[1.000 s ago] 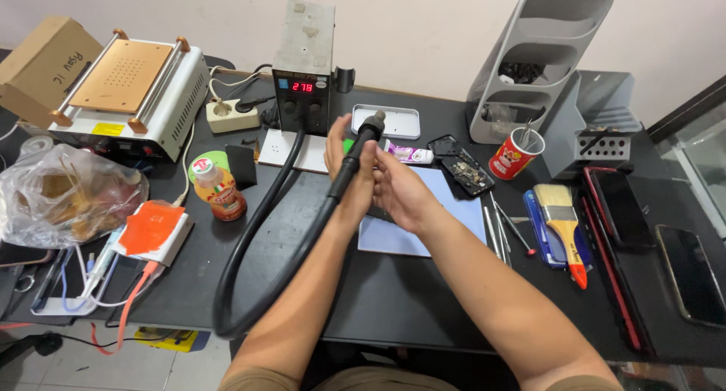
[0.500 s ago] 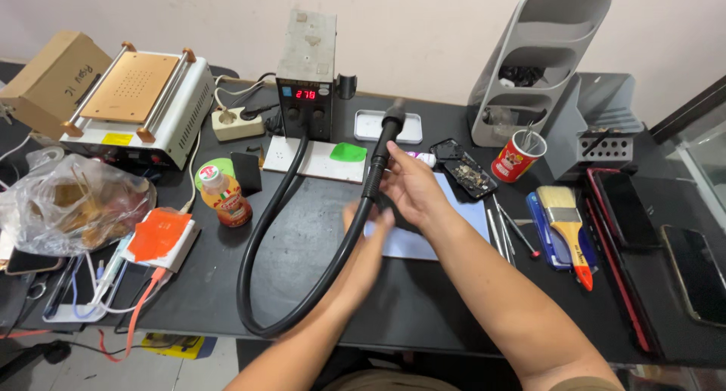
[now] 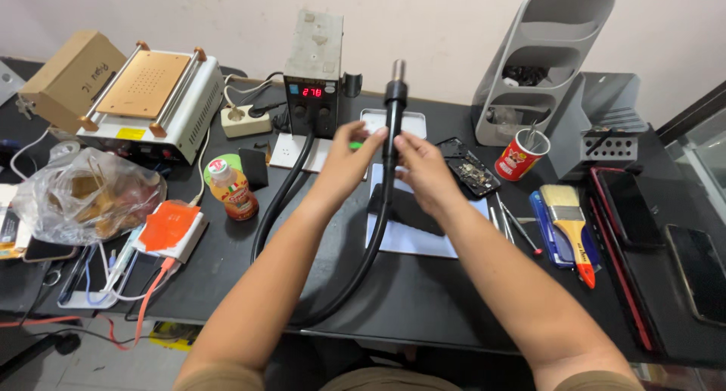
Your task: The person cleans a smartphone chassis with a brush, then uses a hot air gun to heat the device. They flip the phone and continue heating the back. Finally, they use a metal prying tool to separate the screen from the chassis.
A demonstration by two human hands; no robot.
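Observation:
My right hand point(image 3: 425, 168) is closed around the black handle of a hot air wand point(image 3: 392, 115), which stands nearly upright with its metal nozzle point(image 3: 398, 69) pointing up. To the left of the handle is my left hand point(image 3: 346, 160), fingers spread, fingertips at or just short of it. The wand's thick black hose point(image 3: 344, 285) loops down toward me and back up to the grey rework station point(image 3: 312, 88) with a red display. Under my hands a dark phone point(image 3: 408, 208) lies on a pale mat point(image 3: 401, 240).
A hot plate machine point(image 3: 151, 103), cardboard box point(image 3: 72, 77), plastic bag point(image 3: 83, 194), small bottle point(image 3: 231, 187) and power strip point(image 3: 242, 120) sit at left. At right are a grey organiser point(image 3: 544, 58), red cup point(image 3: 518, 155), opened phone point(image 3: 469, 168), brush point(image 3: 571, 224) and dark phones point(image 3: 699, 266).
The wand has been lifted and swung upright, farther from me. My right hand keeps hold of it; my left hand has risen from below to beside the handle.

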